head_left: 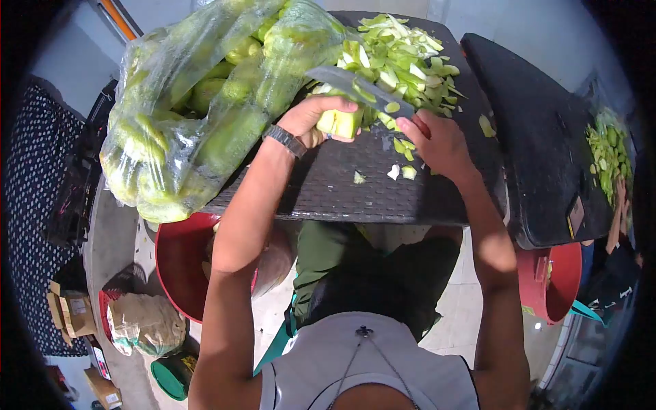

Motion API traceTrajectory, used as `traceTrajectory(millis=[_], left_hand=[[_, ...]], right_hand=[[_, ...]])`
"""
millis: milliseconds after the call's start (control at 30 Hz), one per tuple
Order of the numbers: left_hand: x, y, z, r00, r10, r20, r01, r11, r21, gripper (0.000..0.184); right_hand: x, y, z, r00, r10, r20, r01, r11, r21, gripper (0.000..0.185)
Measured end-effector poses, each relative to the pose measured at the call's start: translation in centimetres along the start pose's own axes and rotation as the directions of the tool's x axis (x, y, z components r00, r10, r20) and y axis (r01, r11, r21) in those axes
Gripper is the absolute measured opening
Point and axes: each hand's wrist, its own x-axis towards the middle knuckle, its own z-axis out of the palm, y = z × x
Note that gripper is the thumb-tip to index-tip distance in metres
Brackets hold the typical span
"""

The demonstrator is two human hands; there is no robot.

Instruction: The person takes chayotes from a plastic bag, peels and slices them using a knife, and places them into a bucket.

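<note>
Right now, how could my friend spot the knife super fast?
Look at the dark woven table at the top middle. Over it, beside the big clear bag, the right hand grips the knife. Unlike the pale green pieces nearby, it has one long, grey blade.

The left hand [309, 117], wearing a dark-banded wristwatch [284, 141], grips a pale-green, flat-cut piece of produce [342, 124] above a dark, woven-textured table [321, 198], the right hand [443, 145] holding a long, grey-bladed knife [345, 81] just beside it, between a bulging clear plastic bag [160, 147] and heaped green-and-white peelings [410, 65].
</note>
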Motion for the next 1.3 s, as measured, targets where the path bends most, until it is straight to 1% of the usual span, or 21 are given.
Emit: traceTrajectory(millis=[33,67,100,200,233,333,367,467,500,600,667,700,800,900,1000,1100,1133,1200,1233,1267,1300], left_hand=[[-0.2,0.0,-0.3,0.999,-0.045,0.006,0.045,0.998,-0.048,0.056],[-0.5,-0.1,-0.4,1.000,-0.031,0.003,0.031,0.997,-0.070,0.056],[-1.2,0.0,-0.2,1.000,-0.020,-0.002,0.019,0.996,-0.092,0.055],[-2.1,-0.2,-0.5,1.000,0.021,-0.004,-0.021,0.975,-0.222,0.054],[-2.3,-0.4,-0.7,0.999,0.033,-0.002,-0.032,0.960,-0.280,0.054],[-2.2,-1.1,-0.4,0.997,0.053,-0.063,-0.079,0.852,-0.518,0.058],[-2.0,-1.4,-0.7,0.997,0.047,-0.053,-0.068,0.835,-0.546,0.061],[-2.0,-2.2,-0.6,0.990,0.097,0.106,0.002,0.727,-0.687,0.060],[-2.2,-2.4,-0.4,0.991,0.104,0.084,-0.021,0.737,-0.676,0.059],[-2.3,-2.3,0.8,0.993,0.113,-0.015,-0.094,0.740,-0.666,0.056],[-2.7,-1.5,2.4,0.990,0.072,-0.124,-0.138,0.708,-0.692,0.053],[-2.5,-1.6,2.6,0.985,0.070,-0.155,-0.159,0.704,-0.692,0.052],[-2.1,-2.0,3.3,0.972,0.069,-0.226,-0.207,0.708,-0.675,0.050],[-2.4,-2.5,3.9,0.959,0.099,-0.266,-0.250,0.739,-0.626,0.048],[-3.2,-2.8,4.1,0.966,0.088,-0.241,-0.222,0.759,-0.612,0.049],[-4.0,-3.2,4.4,0.971,0.088,-0.221,-0.210,0.750,-0.627,0.049],[-4.1,-3.3,4.4,0.973,0.097,-0.211,-0.211,0.753,-0.624,0.049],[-4.2,-3.4,4.5,0.974,0.121,-0.190,-0.214,0.758,-0.617,0.049],[-4.0,-3.2,4.5,0.974,0.116,-0.197,-0.215,0.755,-0.619,0.050],[-3.8,-3.3,4.4,0.973,0.106,-0.207,-0.215,0.749,-0.627,0.050],[-3.9,-3.7,4.4,0.972,0.080,-0.220,-0.206,0.742,-0.638,0.050]], right_hand=[[0.4,0.9,0.9,0.997,-0.009,-0.080,0.001,0.996,-0.093,0.052],[0.9,1.7,1.6,0.987,-0.022,-0.156,-0.007,0.983,-0.185,0.049],[1.7,2.0,1.5,0.977,0.073,-0.202,-0.129,0.952,-0.278,0.049],[2.0,1.6,0.6,0.982,0.144,-0.122,-0.165,0.969,-0.186,0.059],[1.1,0.4,0.6,0.982,0.120,-0.143,-0.136,0.985,-0.106,0.053],[-1.5,-1.8,1.3,0.998,0.026,-0.051,-0.025,0.999,0.021,0.049],[-1.7,-2.0,1.7,1.000,0.004,-0.012,-0.004,1.000,-0.024,0.046],[-1.0,0.6,3.1,0.983,0.101,-0.151,-0.121,0.984,-0.129,0.050],[-0.4,1.2,2.7,0.969,0.213,-0.126,-0.231,0.961,-0.153,0.058],[-0.1,1.7,1.4,0.944,0.315,-0.095,-0.315,0.949,0.014,0.067],[-0.8,-0.1,-0.2,0.934,0.354,-0.045,-0.354,0.935,0.012,0.067],[-1.2,-0.9,-0.7,0.929,0.369,-0.025,-0.369,0.929,0.012,0.067],[-2.7,-1.5,-0.7,0.950,0.304,-0.069,-0.297,0.949,0.103,0.066],[-3.0,-1.6,-1.4,0.954,0.300,0.006,-0.299,0.950,0.087,0.062],[-2.9,-2.4,-3.4,0.950,0.311,-0.027,-0.283,0.893,0.351,0.054],[-3.9,-6.9,-7.7,0.956,0.285,-0.074,-0.173,0.749,0.640,0.046],[-3.8,-7.2,-7.5,0.950,0.286,-0.128,-0.135,0.741,0.658,0.048],[-3.7,-7.7,-7.4,0.927,0.290,-0.237,-0.052,0.727,0.685,0.051],[-2.1,-5.2,-5.1,0.921,0.178,-0.346,0.026,0.860,0.510,0.047],[0.5,-0.4,-0.4,0.906,0.047,-0.420,0.093,0.947,0.306,0.043],[-0.3,1.6,1.8,0.937,0.100,-0.336,0.011,0.949,0.314,0.043]])
